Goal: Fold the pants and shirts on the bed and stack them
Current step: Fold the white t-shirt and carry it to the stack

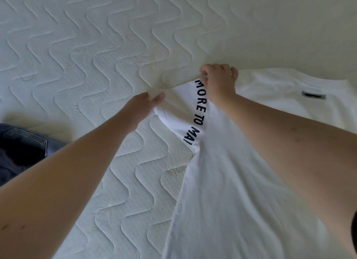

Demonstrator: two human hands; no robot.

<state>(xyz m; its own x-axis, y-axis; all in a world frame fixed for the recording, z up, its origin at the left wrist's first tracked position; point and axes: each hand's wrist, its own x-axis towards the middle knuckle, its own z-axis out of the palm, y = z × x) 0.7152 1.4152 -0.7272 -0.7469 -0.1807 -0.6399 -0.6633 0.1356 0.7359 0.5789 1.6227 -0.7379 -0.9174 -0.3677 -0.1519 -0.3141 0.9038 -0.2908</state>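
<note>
Early stage, I'd judge: no folded stack in view. White shirt (241, 181) lies spread on the quilted bed (77, 46), right of centre, long axis running near to far, collar end with the grey neck label (313, 95) far right. Dark jeans (19, 148) sit bunched at the near left edge, unfolded. Left hand (143, 106) pinches the sleeve (179, 111) hem; right hand (218, 82), fingers curled, grips the sleeve's far edge. Sleeve points left-far, being turned inward. Body folds, jeans, stacking all remain.
</note>
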